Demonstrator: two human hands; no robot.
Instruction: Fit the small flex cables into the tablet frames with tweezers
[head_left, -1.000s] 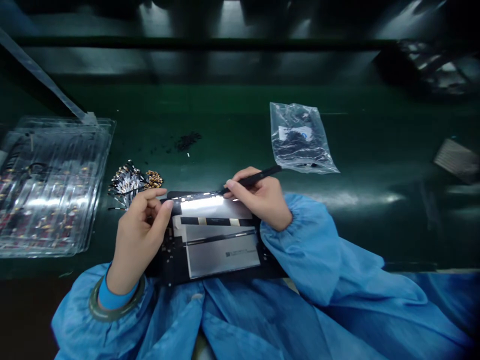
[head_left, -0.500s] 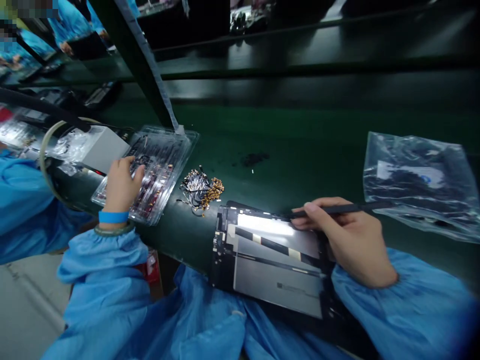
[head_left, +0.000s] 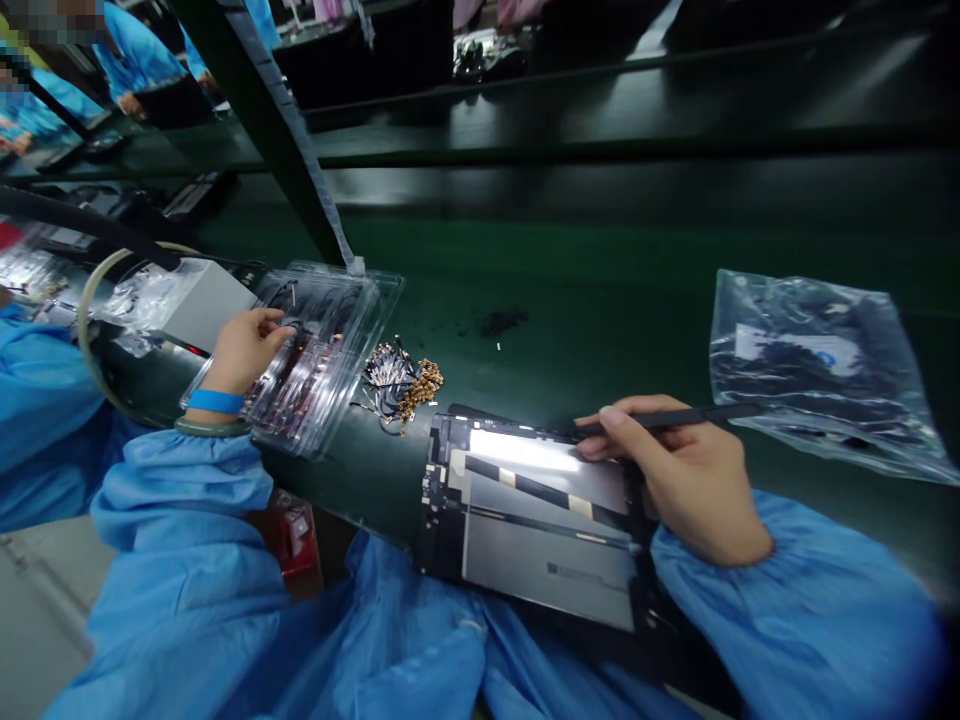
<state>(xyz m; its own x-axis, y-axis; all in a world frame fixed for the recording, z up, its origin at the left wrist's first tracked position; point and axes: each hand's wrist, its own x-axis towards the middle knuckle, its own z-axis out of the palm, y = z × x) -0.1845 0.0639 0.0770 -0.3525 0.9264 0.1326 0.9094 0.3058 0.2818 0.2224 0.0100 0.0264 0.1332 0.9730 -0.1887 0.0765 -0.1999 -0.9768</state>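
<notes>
My left hand (head_left: 250, 350) is over a clear plastic tray (head_left: 367, 320) of small dark and reddish parts, thumb and forefinger brought together. Whatever is between those fingertips is too small to make out. In my right hand (head_left: 690, 470) is a slim black stick-like tool (head_left: 701, 415), its front end low over the upper edge of an opened tablet (head_left: 547, 565). The tablet lies by the bench's front edge, its silvery inner plate, dark strips and small circuit parts exposed. Between tray and tablet lies a pile of small flex cables (head_left: 401, 385) with gold-coloured ends.
A clear bag (head_left: 817, 360) of dark parts lies at the right. Behind the tray rises a slanted green post (head_left: 289, 140); a white box (head_left: 202, 300) and a curved hose (head_left: 90, 310) stand left. A co-worker's blue sleeve (head_left: 45, 410) is close by. Dark bits (head_left: 502, 322) lie mid-bench.
My left thumb and forefinger have closed together over the tray, and that hand has turned slightly. My right hand keeps the black tool at the tablet's upper edge. The view has shifted slightly.
</notes>
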